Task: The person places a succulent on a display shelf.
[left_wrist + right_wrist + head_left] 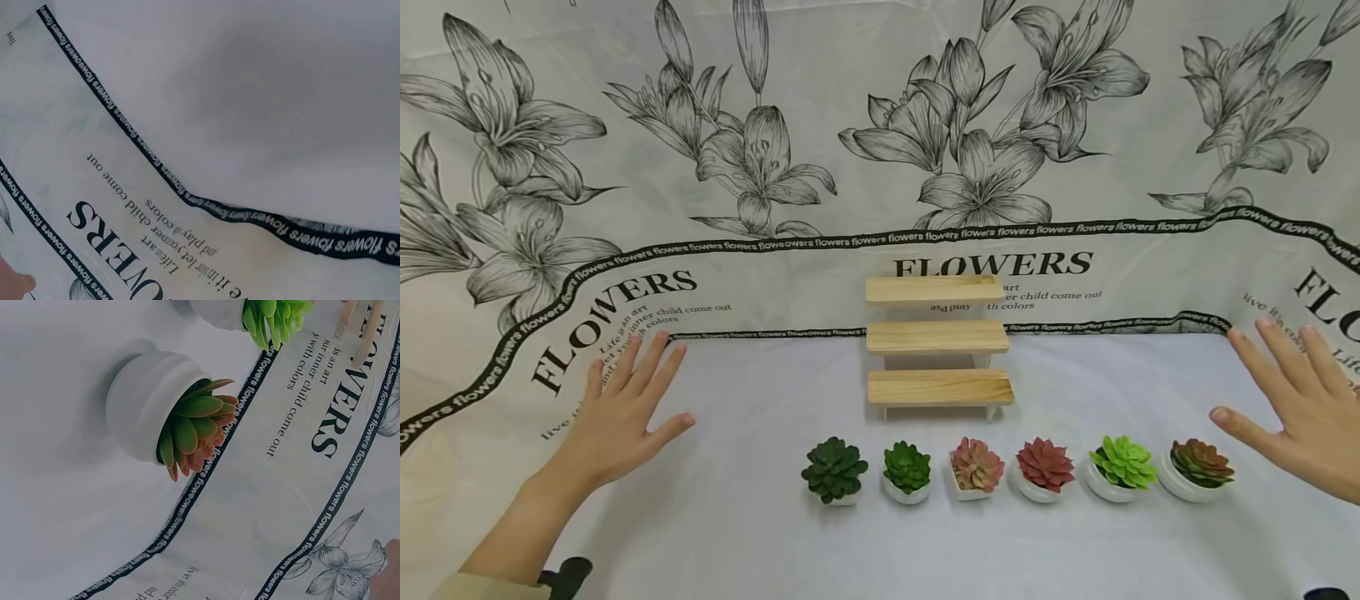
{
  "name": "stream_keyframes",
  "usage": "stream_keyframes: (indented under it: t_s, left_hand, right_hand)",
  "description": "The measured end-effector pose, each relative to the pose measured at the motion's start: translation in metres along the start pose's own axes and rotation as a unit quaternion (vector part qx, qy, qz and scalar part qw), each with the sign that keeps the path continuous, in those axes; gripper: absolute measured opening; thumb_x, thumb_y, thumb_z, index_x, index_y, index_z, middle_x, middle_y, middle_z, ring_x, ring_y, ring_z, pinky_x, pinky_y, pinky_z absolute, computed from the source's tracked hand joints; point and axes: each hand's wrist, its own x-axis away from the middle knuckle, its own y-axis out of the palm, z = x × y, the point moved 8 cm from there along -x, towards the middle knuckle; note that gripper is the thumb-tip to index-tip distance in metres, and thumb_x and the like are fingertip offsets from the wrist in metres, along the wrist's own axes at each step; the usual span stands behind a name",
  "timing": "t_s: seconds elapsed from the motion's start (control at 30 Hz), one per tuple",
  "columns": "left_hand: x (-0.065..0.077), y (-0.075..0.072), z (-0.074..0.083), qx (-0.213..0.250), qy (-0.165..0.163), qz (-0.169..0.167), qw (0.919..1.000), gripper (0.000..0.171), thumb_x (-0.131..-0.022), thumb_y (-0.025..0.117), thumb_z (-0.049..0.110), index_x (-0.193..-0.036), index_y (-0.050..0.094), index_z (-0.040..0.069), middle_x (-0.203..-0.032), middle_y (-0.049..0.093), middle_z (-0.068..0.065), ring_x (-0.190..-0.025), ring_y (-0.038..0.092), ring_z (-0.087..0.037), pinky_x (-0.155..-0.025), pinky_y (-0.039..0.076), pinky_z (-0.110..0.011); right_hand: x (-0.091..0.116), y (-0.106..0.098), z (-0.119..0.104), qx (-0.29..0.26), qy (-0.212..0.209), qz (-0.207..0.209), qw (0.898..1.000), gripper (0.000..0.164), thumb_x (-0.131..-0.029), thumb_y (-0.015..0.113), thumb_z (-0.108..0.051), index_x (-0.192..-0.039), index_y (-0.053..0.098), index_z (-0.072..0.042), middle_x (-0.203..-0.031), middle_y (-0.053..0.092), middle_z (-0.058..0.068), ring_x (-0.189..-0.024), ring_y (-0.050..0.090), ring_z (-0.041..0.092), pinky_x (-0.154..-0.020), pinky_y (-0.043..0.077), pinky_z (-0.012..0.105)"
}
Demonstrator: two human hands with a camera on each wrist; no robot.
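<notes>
My left hand (pixel 621 421) is held out at the left with its fingers spread and nothing in it. At the right edge my right hand (pixel 1300 408) is likewise spread and holds nothing. Nearest to it is a brown-green succulent (pixel 1201 463) in a round white pot, which the right wrist view also shows close up. The row runs leftward with a bright green succulent (pixel 1123 463), a dark red succulent (pixel 1045 465), a pink succulent (pixel 976 465), a green succulent (pixel 907 467) and a dark green succulent (pixel 835 470), all in white pots.
Behind the row stands a display stand with three wooden shelves (pixel 940 388) on pale supports. A white cloth (pixel 737 517) covers the table. Upright at the back and sides is a sheet printed with lilies (pixel 767 158) and lettering.
</notes>
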Motion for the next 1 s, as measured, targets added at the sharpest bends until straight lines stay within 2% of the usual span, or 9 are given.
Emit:
stream_keyframes:
  t_s: [0.13, 0.2, 0.3, 0.43, 0.57, 0.63, 0.77, 0.87, 1.0]
  left_hand:
    - [-0.004, 0.005, -0.003, 0.164, -0.022, -0.021, 0.9859, 0.072, -0.096, 0.047, 0.037, -0.151, 0.003, 0.022, -0.156, 0.000, -0.010, -0.140, -0.001, -0.035, -0.105, 0.004, -0.069]
    - [-0.007, 0.010, -0.005, 0.285, -0.046, -0.042, 0.9566, 0.066, -0.099, 0.045, 0.025, -0.151, 0.005, 0.020, -0.154, 0.010, -0.018, -0.137, 0.012, -0.042, -0.104, 0.015, -0.068]
    - [-0.008, 0.021, -0.008, 0.422, -0.094, -0.079, 0.8982, 0.058, -0.101, 0.040, 0.019, -0.151, 0.010, 0.019, -0.147, 0.026, -0.021, -0.130, 0.030, -0.041, -0.102, 0.038, -0.048]
    - [-0.011, 0.037, -0.006, 0.519, -0.129, -0.113, 0.8376, 0.053, -0.100, 0.043, 0.020, -0.147, 0.020, 0.012, -0.140, 0.037, -0.018, -0.121, 0.047, -0.018, -0.090, 0.048, -0.027]
    - [-0.018, 0.056, 0.000, 0.584, -0.152, -0.122, 0.7880, 0.050, -0.099, 0.047, 0.018, -0.144, 0.027, 0.011, -0.136, 0.042, -0.012, -0.115, 0.051, -0.008, -0.090, 0.050, -0.042]
    - [-0.023, 0.066, 0.004, 0.601, -0.162, -0.126, 0.7723, 0.050, -0.098, 0.049, 0.017, -0.143, 0.028, 0.011, -0.136, 0.041, -0.014, -0.116, 0.051, -0.013, -0.091, 0.049, -0.047]
    - [-0.033, 0.085, 0.013, 0.624, -0.176, -0.139, 0.7488, 0.053, -0.096, 0.052, 0.015, -0.143, 0.027, 0.009, -0.140, 0.037, -0.021, -0.122, 0.044, -0.030, -0.091, 0.049, -0.049]
    - [-0.040, 0.097, 0.020, 0.641, -0.179, -0.149, 0.7312, 0.054, -0.096, 0.051, 0.012, -0.143, 0.026, 0.008, -0.142, 0.032, -0.026, -0.126, 0.038, -0.040, -0.090, 0.049, -0.050]
    - [-0.047, 0.109, 0.028, 0.657, -0.180, -0.158, 0.7148, 0.054, -0.096, 0.051, 0.010, -0.144, 0.026, 0.008, -0.143, 0.029, -0.028, -0.126, 0.038, -0.041, -0.090, 0.049, -0.050]
  right_hand:
    - [0.000, 0.000, 0.000, -0.015, -0.015, 0.015, 1.000, 0.084, -0.092, 0.034, -0.063, -0.149, -0.009, -0.020, -0.153, -0.019, 0.007, -0.136, -0.022, 0.035, -0.105, -0.019, 0.060]
    - [0.000, -0.001, 0.000, -0.024, -0.022, 0.026, 0.999, 0.081, -0.093, 0.032, -0.060, -0.150, -0.006, -0.018, -0.154, -0.015, 0.009, -0.137, -0.019, 0.036, -0.105, -0.018, 0.060]
    - [0.001, -0.002, 0.001, -0.038, -0.034, 0.041, 0.998, 0.081, -0.095, 0.035, -0.057, -0.150, 0.001, -0.010, -0.154, -0.005, 0.019, -0.137, -0.011, 0.040, -0.107, -0.014, 0.060]
    - [0.001, -0.001, 0.003, -0.081, -0.032, 0.048, 0.995, 0.080, -0.096, 0.045, -0.046, -0.148, 0.006, 0.001, -0.149, 0.007, 0.031, -0.137, 0.000, 0.045, -0.108, -0.005, 0.062]
    - [0.002, 0.002, 0.009, -0.174, 0.005, 0.045, 0.984, 0.079, -0.095, 0.054, -0.031, -0.148, 0.005, 0.001, -0.144, 0.012, 0.037, -0.132, 0.005, 0.052, -0.102, -0.002, 0.071]
    - [0.003, 0.009, 0.018, -0.221, 0.024, 0.039, 0.974, 0.078, -0.094, 0.056, -0.023, -0.148, 0.006, -0.001, -0.141, 0.015, 0.040, -0.130, 0.007, 0.056, -0.098, -0.003, 0.074]
    - [0.008, 0.042, 0.056, -0.276, 0.048, 0.044, 0.959, 0.077, -0.092, 0.059, -0.013, -0.151, 0.010, -0.018, -0.152, 0.021, -0.007, -0.138, 0.010, 0.005, -0.095, 0.003, 0.077]
    - [0.013, 0.059, 0.076, -0.298, 0.053, 0.050, 0.952, 0.078, -0.091, 0.060, -0.011, -0.150, 0.013, -0.028, -0.129, 0.023, -0.037, -0.111, 0.018, -0.024, -0.115, 0.015, 0.041]
    - [0.021, 0.052, 0.061, -0.331, 0.057, 0.031, 0.941, 0.074, -0.093, 0.056, -0.006, -0.150, 0.013, -0.024, -0.120, 0.025, -0.038, -0.104, 0.022, -0.024, -0.081, 0.018, -0.006]
